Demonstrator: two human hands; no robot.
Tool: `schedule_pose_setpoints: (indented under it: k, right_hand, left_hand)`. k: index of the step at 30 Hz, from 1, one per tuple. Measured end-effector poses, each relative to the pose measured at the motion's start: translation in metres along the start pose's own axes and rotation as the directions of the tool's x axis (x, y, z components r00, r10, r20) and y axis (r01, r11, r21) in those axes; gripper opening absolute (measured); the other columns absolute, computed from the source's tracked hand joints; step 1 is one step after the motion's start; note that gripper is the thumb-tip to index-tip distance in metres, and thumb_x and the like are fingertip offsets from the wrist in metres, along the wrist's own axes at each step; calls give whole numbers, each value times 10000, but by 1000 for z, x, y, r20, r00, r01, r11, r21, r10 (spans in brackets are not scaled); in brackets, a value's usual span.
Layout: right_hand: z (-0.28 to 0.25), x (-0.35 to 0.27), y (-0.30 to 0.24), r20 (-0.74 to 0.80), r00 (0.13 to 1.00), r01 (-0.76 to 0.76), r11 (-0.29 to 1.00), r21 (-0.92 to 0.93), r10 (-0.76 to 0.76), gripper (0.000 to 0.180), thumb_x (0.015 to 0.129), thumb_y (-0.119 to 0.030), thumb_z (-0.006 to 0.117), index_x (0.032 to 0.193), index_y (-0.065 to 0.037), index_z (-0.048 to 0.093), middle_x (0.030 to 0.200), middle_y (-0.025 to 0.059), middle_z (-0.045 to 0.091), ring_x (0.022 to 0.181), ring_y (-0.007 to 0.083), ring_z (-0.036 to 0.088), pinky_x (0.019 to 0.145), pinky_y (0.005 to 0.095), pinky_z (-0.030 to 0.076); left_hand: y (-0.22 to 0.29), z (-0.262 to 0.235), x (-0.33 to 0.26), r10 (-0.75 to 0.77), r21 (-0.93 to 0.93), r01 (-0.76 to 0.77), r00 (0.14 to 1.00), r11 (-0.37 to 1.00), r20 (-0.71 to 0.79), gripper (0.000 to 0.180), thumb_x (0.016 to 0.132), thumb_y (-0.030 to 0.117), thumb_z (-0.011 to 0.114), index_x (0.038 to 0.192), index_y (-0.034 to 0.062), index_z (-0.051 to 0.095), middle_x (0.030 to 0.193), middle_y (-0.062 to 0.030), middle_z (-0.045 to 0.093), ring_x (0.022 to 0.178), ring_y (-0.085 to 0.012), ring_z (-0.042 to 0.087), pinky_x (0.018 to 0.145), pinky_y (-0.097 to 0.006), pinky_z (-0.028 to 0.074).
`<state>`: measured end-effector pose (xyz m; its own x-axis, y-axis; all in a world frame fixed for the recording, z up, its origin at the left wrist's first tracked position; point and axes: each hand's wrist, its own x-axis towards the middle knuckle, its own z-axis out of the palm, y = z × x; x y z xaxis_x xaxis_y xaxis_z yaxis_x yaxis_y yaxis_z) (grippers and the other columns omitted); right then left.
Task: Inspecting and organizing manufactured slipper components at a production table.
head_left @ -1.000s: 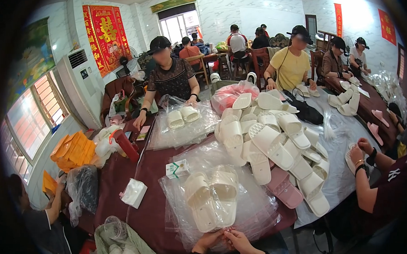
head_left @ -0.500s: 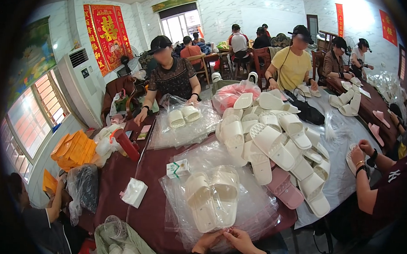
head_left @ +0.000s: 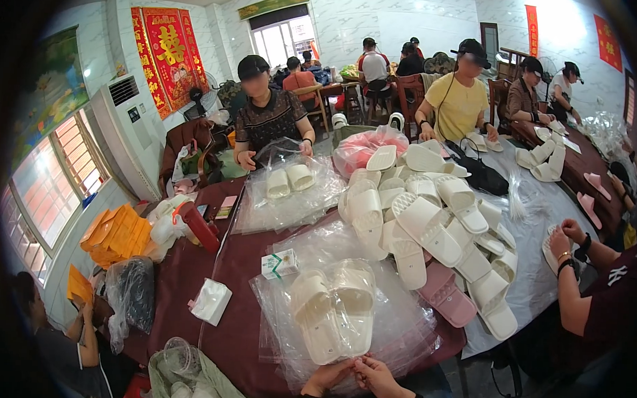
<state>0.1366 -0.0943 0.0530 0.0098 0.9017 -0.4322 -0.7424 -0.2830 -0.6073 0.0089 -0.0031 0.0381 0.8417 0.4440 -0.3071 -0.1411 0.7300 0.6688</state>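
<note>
A pair of cream slide slippers [head_left: 316, 324] lies side by side in front of me, in a clear plastic bag [head_left: 380, 289] on a spread of similar bags. At the bag's near edge, just below the slippers, my left hand [head_left: 330, 374] and my right hand [head_left: 378, 378] meet. Both sets of fingers are pinched on the plastic, and the fingertips nearly touch. A small white-and-green box [head_left: 280, 263] rests on the bags at the slippers' far left. To the right rises a large heap of loose cream slippers [head_left: 424, 218], with a pink slipper [head_left: 447, 296] at its near side.
A white tissue pack [head_left: 210, 301] and a red flask [head_left: 197, 226] stand on the maroon tablecloth [head_left: 243, 303] at left. Across the table, a person [head_left: 271, 120] handles bags around another cream pair. A green sack [head_left: 198, 377] sits at the near left. Orange packets [head_left: 118, 234] are stacked farther left.
The person across the table has drawn their hands back and now lifts a clear bag's far edge. My hands and the bagged slippers stay almost where they were.
</note>
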Motion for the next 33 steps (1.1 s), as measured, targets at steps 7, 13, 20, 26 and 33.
schedule_pose_setpoints:
  k: [7, 13, 20, 26, 33]
  right_hand:
    - [-7, 4, 5, -15, 1000, 5, 998, -66, -6, 183, 942, -210, 473, 930, -48, 556, 779, 25, 581, 551, 92, 514, 451, 211, 397]
    - [1, 1, 2, -38, 999, 36, 997, -68, -38, 195, 946, -215, 462, 924, -44, 552, 757, 27, 575, 539, 104, 514, 445, 212, 390]
    - [3, 4, 1, -81, 996, 34, 999, 36, -31, 204, 935, -199, 423, 843, -54, 533, 683, 31, 538, 533, 119, 491, 471, 230, 370]
    - [-1, 3, -2, -8, 992, -122, 972, 203, 126, 231, 913, -207, 421, 738, -78, 498, 582, 20, 471, 452, 112, 390, 448, 229, 319]
    - [5, 6, -8, 260, 937, -345, 720, 602, 232, 242, 916, -202, 407, 716, -80, 470, 533, -3, 393, 362, 105, 298, 413, 237, 275]
  left_hand:
    - [-27, -38, 8, 11, -23, -11, 1000, 1000, -14, 275, 898, 141, 555, 1137, 5, 545, 1034, -69, 602, 891, -134, 575, 747, -235, 464]
    - [-27, -39, 8, 8, -35, -9, 999, 999, -46, 274, 890, 132, 571, 1129, 1, 547, 1027, -64, 602, 893, -142, 576, 754, -248, 471]
    - [-19, -20, 6, 16, 57, -10, 995, 998, -100, 246, 903, 161, 551, 1086, -4, 558, 959, -63, 608, 857, -143, 576, 735, -270, 475]
    - [-26, -41, 9, -11, 149, 3, 998, 989, 57, 195, 916, 179, 530, 989, 5, 579, 880, -64, 618, 839, -144, 590, 770, -264, 475]
    - [-15, -13, 4, 6, 27, -4, 997, 1000, -74, 207, 913, 157, 531, 1028, -9, 581, 917, -68, 626, 838, -144, 596, 766, -259, 478]
